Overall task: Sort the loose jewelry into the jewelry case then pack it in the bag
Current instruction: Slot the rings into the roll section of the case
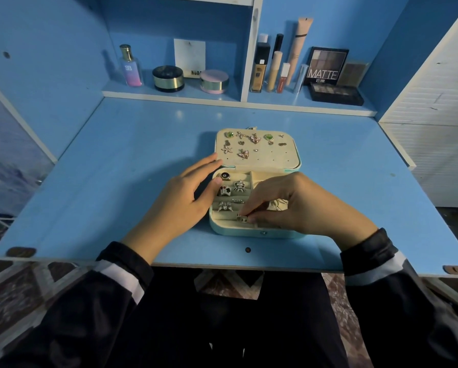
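Now, a ring at the front slot: small, hard, easy to lose

I see the jewelry case (259,232) lying open near the front edge of the blue desk (116,168). Its lid (275,158) is folded back flat and studded with earrings (255,138). My right hand (297,205) pinches a small metal ring (241,218) between thumb and fingertips, right at the nearest padded row on the left side of the case's base. My left hand (188,189) lies with straight fingers against the case's left wall, thumb at the rim, gripping nothing. I read it as a brace.

I judge the ring to be light, rigid and slick, so a pinch across the band rather than the ornament is the safe hold. With too loose a pinch it could skip off onto the desk or into my lap. The padded rows look soft and should give when the band is pressed between them, as the other rings (224,206) standing in the rows behind suggest.

The case looks light, with a stiff shell. It would likely slide on the smooth desk under a push, hence the brace. To carry it, I would close the lid first and take it by both long sides. The bag is not in view.
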Tool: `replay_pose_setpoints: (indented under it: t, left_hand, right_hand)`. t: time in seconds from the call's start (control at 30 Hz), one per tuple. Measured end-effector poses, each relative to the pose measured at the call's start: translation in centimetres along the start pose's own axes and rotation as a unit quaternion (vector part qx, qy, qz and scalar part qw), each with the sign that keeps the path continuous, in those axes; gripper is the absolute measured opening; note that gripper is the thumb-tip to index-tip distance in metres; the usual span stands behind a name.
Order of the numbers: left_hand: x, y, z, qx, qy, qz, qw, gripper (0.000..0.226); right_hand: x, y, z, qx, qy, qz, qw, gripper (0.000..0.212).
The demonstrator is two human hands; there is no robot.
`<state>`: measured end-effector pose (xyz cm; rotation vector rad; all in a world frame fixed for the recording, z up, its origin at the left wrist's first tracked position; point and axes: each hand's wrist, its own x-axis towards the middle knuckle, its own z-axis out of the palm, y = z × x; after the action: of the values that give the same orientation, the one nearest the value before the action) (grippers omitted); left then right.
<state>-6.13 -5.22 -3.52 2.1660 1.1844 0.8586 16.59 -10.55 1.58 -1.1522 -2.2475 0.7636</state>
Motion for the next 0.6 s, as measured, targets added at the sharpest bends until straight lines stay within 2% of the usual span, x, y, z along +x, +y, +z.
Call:
replay_pose_setpoints:
  t: [0.17, 0.47, 0.6]
  left_hand:
    - [0.0, 0.1, 0.0, -0.009, -0.003, 0.002, 1.0, 0.045]
    - [0.0, 0.2, -0.1, -0.006, -0.002, -0.004, 1.0, 0.043]
    - [0.0, 0.3, -0.1, -0.01, -0.002, -0.008, 1.0, 0.044]
  right_hand:
    - [0.6, 0.0, 0.2, -0.007, -0.024, -0.012, 1.0, 0.013]
    - [1.4, -0.1, -0.4, 0.033, -0.058, 0.039, 0.997, 0.016]
    - [1.9, -0.3, -0.3, 0.007, -0.075, 0.061, 0.995, 0.018]
